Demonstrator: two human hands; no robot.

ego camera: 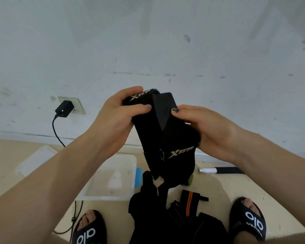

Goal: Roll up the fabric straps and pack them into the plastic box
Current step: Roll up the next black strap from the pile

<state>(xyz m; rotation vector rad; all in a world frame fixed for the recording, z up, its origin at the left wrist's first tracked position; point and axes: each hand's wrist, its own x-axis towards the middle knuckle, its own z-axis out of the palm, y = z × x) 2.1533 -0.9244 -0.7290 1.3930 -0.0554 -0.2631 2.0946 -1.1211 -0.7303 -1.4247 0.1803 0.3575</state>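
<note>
Standing over a pale floor (218, 187) beside a scuffed white wall (148, 41), the person is holding a wide black fabric strap with a white printed logo (165, 138) up at chest height. A clear rectangular plastic box (111, 180) is sitting open on the floor below and to the left, with what looks like its clear lid (35, 160) lying just beyond it, though the glare is making that hard to confirm. A heap of further black fabric straps (165, 217) is lying between the two slippered feet, one orange-striped black strap (190, 199) resting at its edge.

The left hand (118, 117) is clenching the rolled upper end of the strap, thumb pressing across it; the right hand (211, 131) is pinching a folded flap of the same strap against its palm. The tail is hanging loose toward the heap.

Judging from this, the roll could be slackening and springing open if either grip eases, because the fabric looks springy and the dangling tail is pulling on it. The tail could also be snagging on the heap below.

For moving, open floor is lying between the box and the heap; the box's near rim is touching nothing, and a black charger cable (55, 131) is trailing just left of it.
</note>
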